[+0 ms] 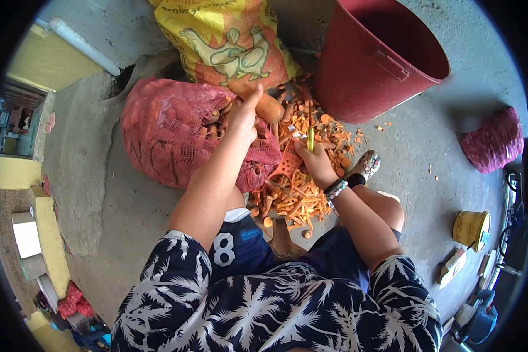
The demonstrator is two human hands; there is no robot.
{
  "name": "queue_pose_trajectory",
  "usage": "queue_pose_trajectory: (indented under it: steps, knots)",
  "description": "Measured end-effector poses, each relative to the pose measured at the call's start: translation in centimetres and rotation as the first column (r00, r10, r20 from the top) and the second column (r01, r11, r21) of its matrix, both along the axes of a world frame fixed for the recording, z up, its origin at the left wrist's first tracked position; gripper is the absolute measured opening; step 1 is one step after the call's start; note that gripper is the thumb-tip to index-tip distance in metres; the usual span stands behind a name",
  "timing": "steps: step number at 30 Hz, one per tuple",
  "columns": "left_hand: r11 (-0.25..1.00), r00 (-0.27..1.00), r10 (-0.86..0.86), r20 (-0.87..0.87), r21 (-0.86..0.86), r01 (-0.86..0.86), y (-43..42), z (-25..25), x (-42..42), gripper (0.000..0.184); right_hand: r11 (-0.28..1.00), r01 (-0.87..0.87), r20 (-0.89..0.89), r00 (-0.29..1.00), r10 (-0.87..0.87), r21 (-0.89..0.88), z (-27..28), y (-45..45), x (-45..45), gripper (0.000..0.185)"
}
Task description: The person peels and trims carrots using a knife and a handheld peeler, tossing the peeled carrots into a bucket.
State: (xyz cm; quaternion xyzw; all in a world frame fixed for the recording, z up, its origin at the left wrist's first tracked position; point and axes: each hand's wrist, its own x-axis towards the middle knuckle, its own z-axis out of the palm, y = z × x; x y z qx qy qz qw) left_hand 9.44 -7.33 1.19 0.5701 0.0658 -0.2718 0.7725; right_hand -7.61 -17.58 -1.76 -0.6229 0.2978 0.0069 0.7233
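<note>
My left hand (243,120) is closed around a large carrot (270,109), its thumb along the top, in front of the open red mesh sack (161,132). More carrots show through the sack's mouth. In my right hand (315,163) is a knife with a yellow-green handle (310,142); its thin blade points away from me toward the red bin. Cut carrot pieces and trimmings (302,202) cover the floor below and between both hands. Among them, close to my right hand, lies an orange perforated plastic object (287,162), partly hidden.
A tall red bin (358,70) stands at the far right of the pile, beside a yellow printed sack (229,44). Further right are a filled purple-pink mesh sack (496,141) and a yellow bucket (471,229). My shoe (366,164) rests at the pile's right edge.
</note>
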Motion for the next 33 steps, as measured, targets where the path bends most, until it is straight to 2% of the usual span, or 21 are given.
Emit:
queue_pose_trajectory:
  steps: [2, 4, 5, 6, 8, 9, 10, 12, 13, 14, 16, 17, 18, 20, 21, 22, 24, 25, 26, 28, 33]
  knots:
    - [0.998, 0.999, -0.028, -0.045, -0.055, 0.026, -0.7, 0.2, -0.6, 0.058, 0.977, 0.091, 0.010, 0.995, -0.095, 0.193, 0.1, -0.2, 0.3, 0.026]
    - [0.985, 0.988, -0.069, -0.137, -0.164, 0.046, -1.1, 0.6, -1.3, 0.048, 0.960, 0.146, 0.004, 0.989, -0.151, 0.241, 0.7, -0.8, 0.7, 0.024]
    - [0.956, 0.988, -0.075, -0.135, -0.293, 0.033, -1.3, 0.4, -1.3, 0.041, 0.937, 0.190, -0.008, 0.981, -0.196, 0.293, 1.2, -1.1, 0.8, 0.023]
    - [0.956, 0.988, -0.081, -0.133, -0.292, 0.039, -1.4, 0.9, -1.5, 0.041, 0.936, 0.194, -0.006, 0.980, -0.201, 0.294, 1.7, -1.4, 0.9, 0.023]
    - [0.887, 0.991, -0.130, -0.017, -0.450, 0.108, -1.6, 2.0, -2.1, 0.028, 0.986, 0.050, 0.036, 0.998, -0.057, 0.161, 2.7, -1.9, 0.8, 0.023]
    - [0.874, 0.984, -0.173, 0.042, -0.455, 0.173, -1.8, 2.5, -2.6, 0.024, 0.998, 0.015, 0.026, 1.000, -0.017, 0.062, 2.7, -2.1, 0.9, 0.023]
    - [0.874, 0.983, -0.178, 0.040, -0.453, 0.177, -1.8, 2.2, -2.5, 0.024, 0.998, 0.020, 0.025, 0.999, -0.021, 0.064, 2.9, -2.2, 0.9, 0.023]
    - [0.867, 0.937, -0.341, 0.074, -0.360, 0.344, -1.4, 1.6, -2.4, 0.034, 0.998, 0.039, 0.024, 0.999, -0.040, 0.040, 3.3, -2.6, 0.8, 0.024]
    - [0.892, 0.926, -0.373, 0.061, -0.250, 0.376, -1.0, 1.9, -2.3, 0.037, 0.999, -0.003, 0.025, 1.000, 0.004, -0.043, 3.0, -3.3, 0.7, 0.025]
    - [0.892, 0.926, -0.373, 0.061, -0.251, 0.376, -0.4, 1.5, -1.4, 0.037, 0.999, -0.003, 0.024, 1.000, 0.004, -0.044, 2.2, -4.0, 0.7, 0.025]
    - [0.673, 0.676, -0.716, 0.173, -0.084, 0.735, 0.1, 2.5, -0.3, 0.040, 0.948, -0.011, 0.055, 0.998, 0.031, -0.317, 1.5, -5.0, 0.8, 0.028]
    - [0.703, 0.692, -0.707, 0.147, 0.042, 0.710, 0.4, 2.6, -1.1, 0.039, 0.924, -0.014, 0.161, 0.984, 0.082, -0.382, 1.3, -5.5, 0.7, 0.030]
    - [0.704, 0.692, -0.706, 0.148, 0.042, 0.709, 0.5, 2.4, -1.9, 0.039, 0.924, -0.015, 0.162, 0.983, 0.083, -0.383, 2.0, -5.6, 0.6, 0.030]
    - [0.660, 0.613, -0.748, 0.253, 0.193, 0.726, 0.5, 1.5, -2.8, 0.041, 0.736, -0.171, -0.008, 0.976, 0.220, -0.654, 3.5, -5.8, 0.3, 0.028]
    - [0.713, 0.636, -0.702, 0.321, 0.320, 0.624, 0.3, 1.0, -3.4, 0.044, 0.729, -0.197, -0.019, 0.969, 0.244, -0.656, 4.7, -5.4, 0.1, 0.027]
    - [0.711, 0.636, -0.703, 0.318, 0.321, 0.626, 0.2, 0.7, -3.3, 0.044, 0.731, -0.197, -0.021, 0.970, 0.243, -0.653, 5.1, -5.4, 0.1, 0.027]
    - [0.642, 0.613, -0.744, 0.265, 0.539, 0.546, 0.0, 0.8, -3.0, 0.047, 0.671, -0.168, 0.025, 0.963, 0.267, -0.723, 5.4, -5.3, 0.0, 0.025]
    - [0.711, 0.634, -0.686, 0.358, 0.514, 0.480, 0.0, 0.3, -3.0, 0.043, 0.707, -0.166, 0.045, 0.962, 0.270, -0.687, 5.5, -5.5, 0.0, 0.025]
    - [0.713, 0.635, -0.684, 0.359, 0.513, 0.478, 0.1, 0.3, -3.0, 0.043, 0.706, -0.168, 0.045, 0.961, 0.273, -0.688, 5.5, -5.6, -0.2, 0.025]
    - [0.750, 0.657, -0.627, 0.419, 0.554, 0.362, 0.2, 1.3, -3.2, 0.040, 0.756, -0.187, 0.040, 0.962, 0.271, -0.627, 5.6, -5.8, -0.2, 0.024]
    - [0.722, 0.629, -0.634, 0.450, 0.636, 0.273, 0.5, 1.2, -2.8, 0.039, 0.732, -0.205, 0.017, 0.959, 0.284, -0.649, 5.3, -5.4, -0.1, 0.025]
